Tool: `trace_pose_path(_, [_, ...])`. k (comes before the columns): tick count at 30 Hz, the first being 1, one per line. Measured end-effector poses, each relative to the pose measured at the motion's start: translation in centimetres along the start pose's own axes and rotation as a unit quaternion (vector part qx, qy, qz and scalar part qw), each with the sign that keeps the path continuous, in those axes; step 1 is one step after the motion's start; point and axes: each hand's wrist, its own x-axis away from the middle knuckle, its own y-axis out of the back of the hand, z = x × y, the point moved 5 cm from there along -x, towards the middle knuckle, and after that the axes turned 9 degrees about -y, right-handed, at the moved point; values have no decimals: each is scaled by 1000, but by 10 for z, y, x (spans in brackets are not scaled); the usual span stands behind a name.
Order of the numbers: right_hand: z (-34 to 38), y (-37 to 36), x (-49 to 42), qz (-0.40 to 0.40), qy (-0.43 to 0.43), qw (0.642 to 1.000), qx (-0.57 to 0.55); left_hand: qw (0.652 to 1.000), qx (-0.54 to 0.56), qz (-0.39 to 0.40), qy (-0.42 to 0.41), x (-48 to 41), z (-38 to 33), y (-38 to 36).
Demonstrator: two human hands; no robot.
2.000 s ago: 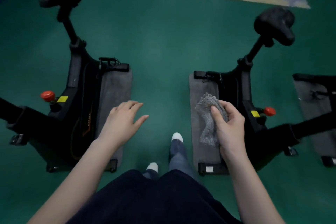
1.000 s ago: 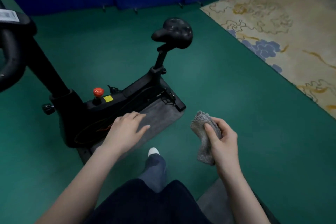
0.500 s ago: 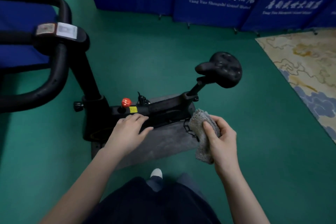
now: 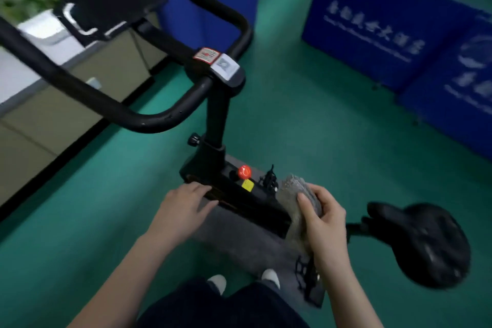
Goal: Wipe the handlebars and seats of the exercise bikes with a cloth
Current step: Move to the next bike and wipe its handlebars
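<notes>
green floor (image 4: 306,128), perhaps carpet, grey mat (image 4: 239,237), bike (image 4: 218,114)

Crumpled grey cloth (image 4: 295,192) before black bike's looped handlebars (image 4: 127,112); black seat (image 4: 423,242) rightward

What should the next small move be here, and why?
Probably carry the right hand with the cloth to the right, onto the seat. The cloth is bunched in that hand and touches neither the seat nor the handlebar, so no wiping is under way; the seat is the closer of the two. The left hand is open and holds nothing.
</notes>
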Motion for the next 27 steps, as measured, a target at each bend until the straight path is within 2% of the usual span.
trace_pose_path(7, [17,3,-52,132,29,991,18,989,25,-54,132,28,-32,-6])
trace_pose_path(16, [63,-80,-50,307,108,945,35,945,80,-126,291,92,-3,-9])
trace_pose_path(20, [98,-121,-42,343,131,930,16,929,106,-154,321,103,28,-2])
trace_pose_path(27, [171,-178,-37,368,198,908,-5,905,110,-254,323,98,93,46])
